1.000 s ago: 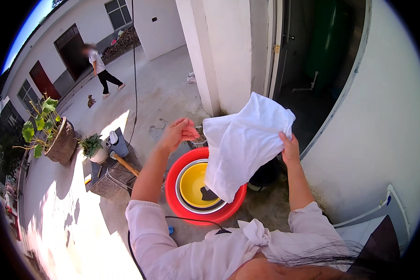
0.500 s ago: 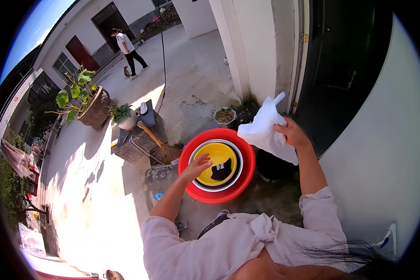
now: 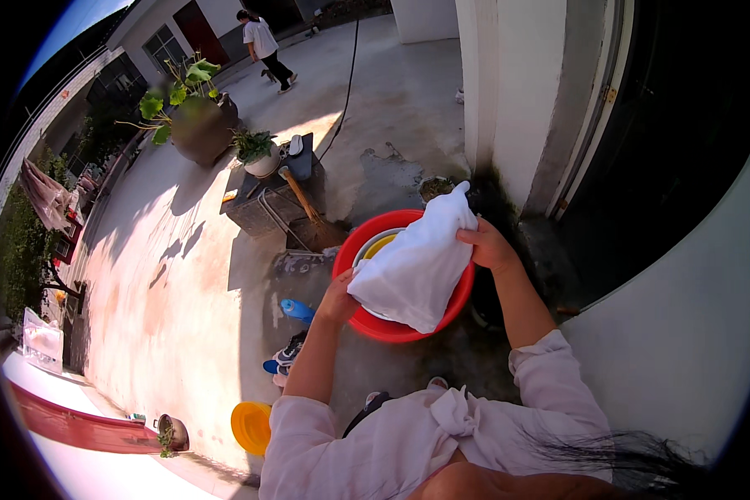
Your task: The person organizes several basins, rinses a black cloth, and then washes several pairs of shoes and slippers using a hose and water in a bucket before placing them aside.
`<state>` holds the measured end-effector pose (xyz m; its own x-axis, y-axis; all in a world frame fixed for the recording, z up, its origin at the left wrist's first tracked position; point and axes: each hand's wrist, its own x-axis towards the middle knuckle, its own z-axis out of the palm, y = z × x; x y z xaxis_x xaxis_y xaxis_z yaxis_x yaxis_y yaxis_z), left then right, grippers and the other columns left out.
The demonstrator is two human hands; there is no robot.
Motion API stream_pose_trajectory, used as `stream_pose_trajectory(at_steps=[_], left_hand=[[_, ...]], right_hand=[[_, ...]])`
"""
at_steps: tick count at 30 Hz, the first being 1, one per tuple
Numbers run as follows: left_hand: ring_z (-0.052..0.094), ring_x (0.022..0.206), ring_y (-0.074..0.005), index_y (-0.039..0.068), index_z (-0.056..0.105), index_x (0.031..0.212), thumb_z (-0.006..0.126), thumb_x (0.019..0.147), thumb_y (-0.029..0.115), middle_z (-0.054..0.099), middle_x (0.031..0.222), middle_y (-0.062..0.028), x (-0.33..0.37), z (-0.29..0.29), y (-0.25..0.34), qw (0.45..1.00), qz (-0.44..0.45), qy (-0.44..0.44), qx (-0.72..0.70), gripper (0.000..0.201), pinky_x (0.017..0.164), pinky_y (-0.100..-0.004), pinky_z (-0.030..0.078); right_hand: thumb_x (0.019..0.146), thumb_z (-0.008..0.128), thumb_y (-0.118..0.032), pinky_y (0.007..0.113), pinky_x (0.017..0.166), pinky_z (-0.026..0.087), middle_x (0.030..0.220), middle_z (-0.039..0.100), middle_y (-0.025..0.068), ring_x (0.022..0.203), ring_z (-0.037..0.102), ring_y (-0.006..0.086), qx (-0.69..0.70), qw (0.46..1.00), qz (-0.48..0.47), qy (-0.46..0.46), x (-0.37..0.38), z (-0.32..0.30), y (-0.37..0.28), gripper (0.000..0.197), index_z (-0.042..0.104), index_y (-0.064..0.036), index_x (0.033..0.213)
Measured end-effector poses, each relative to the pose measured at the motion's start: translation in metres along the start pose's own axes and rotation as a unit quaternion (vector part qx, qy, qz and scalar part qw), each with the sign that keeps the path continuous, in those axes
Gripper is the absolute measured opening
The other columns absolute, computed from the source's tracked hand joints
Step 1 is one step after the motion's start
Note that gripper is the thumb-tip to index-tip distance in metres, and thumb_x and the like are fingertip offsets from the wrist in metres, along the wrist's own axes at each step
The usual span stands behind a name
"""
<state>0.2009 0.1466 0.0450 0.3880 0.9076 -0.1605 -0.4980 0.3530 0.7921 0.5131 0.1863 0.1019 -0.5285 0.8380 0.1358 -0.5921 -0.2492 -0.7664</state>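
One white cloth point(image 3: 417, 271): clamps it at eight o'clock with left hand point(image 3: 337, 300) and two with right hand point(image 3: 486, 246), over red basin point(image 3: 345, 255) on concrete ground point(image 3: 167, 325), near dark doorway point(image 3: 667, 125) at two and white wall point(image 3: 683, 350) at four.

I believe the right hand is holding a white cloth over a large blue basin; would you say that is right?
Not quite: the large basin is red, not blue, as the head view shows. The right hand is indeed holding a white cloth over it.

Left head-worn fisheye view, wide, facing down, fairly near both hands point(image 3: 489, 245)
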Motion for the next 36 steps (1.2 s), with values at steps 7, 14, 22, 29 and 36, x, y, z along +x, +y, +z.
stream_pose_trajectory(at_steps=[7, 14, 22, 29, 36], left_hand=[[0.056, 0.101, -0.0229, 0.001, 0.047, 0.117, 0.047, 0.088, 0.015, 0.056, 0.111, -0.0106, -0.077, -0.014, 0.017, 0.993, 0.111, 0.040, -0.005, 0.032, 0.089, -0.0365, 0.042], [0.047, 0.111, -0.0219, 0.003, 0.040, 0.123, 0.044, 0.090, 0.016, 0.051, 0.116, -0.0105, -0.088, -0.026, 0.005, 0.975, 0.158, 0.050, -0.146, 0.036, 0.097, -0.0368, 0.034], [0.058, 0.087, -0.0205, 0.004, 0.052, 0.100, 0.046, 0.090, 0.014, 0.059, 0.093, -0.0078, -0.165, -0.089, 0.041, 0.922, 0.225, 0.263, -0.176, 0.015, 0.081, -0.0380, 0.047], [0.057, 0.084, -0.0204, 0.005, 0.047, 0.094, 0.041, 0.093, 0.018, 0.056, 0.094, -0.0071, -0.291, -0.238, 0.086, 0.778, 0.385, 0.468, -0.167, 0.015, 0.071, -0.0340, 0.049], [0.050, 0.069, -0.0140, 0.001, 0.049, 0.083, 0.041, 0.092, 0.024, 0.053, 0.077, -0.0057, -0.398, -0.300, 0.157, 0.613, 0.370, 0.688, 0.115, 0.026, 0.062, -0.0292, 0.044]], right_hand=[[0.080, 0.063, -0.022, 0.029, 0.080, 0.044, 0.103, 0.056, 0.0090, 0.095, 0.054, 0.0190, -0.349, 0.925, -0.021, 0.145, 0.055, 0.024, 0.054, 0.041, 0.048, -0.0010, 0.111], [0.077, 0.065, -0.022, 0.028, 0.071, 0.048, 0.097, 0.056, 0.0117, 0.084, 0.058, 0.0196, -0.399, 0.916, 0.040, -0.002, 0.056, 0.147, 0.163, 0.048, 0.043, -0.0033, 0.115], [0.081, 0.059, -0.009, 0.033, 0.074, 0.050, 0.086, 0.060, 0.0089, 0.077, 0.060, 0.0188, -0.140, 0.966, 0.108, 0.190, 0.084, 0.172, 0.237, 0.018, 0.055, -0.0026, 0.097], [0.090, 0.041, -0.012, 0.042, 0.091, 0.042, 0.117, 0.050, 0.0150, 0.106, 0.050, 0.0274, 0.226, 0.916, 0.049, 0.328, 0.123, 0.131, 0.243, 0.032, 0.043, -0.0023, 0.120], [0.088, 0.048, -0.021, 0.041, 0.075, 0.045, 0.098, 0.062, 0.0117, 0.087, 0.059, 0.0290, -0.511, 0.824, -0.044, 0.240, 0.149, 0.107, 0.234, 0.027, 0.057, 0.0019, 0.097]])
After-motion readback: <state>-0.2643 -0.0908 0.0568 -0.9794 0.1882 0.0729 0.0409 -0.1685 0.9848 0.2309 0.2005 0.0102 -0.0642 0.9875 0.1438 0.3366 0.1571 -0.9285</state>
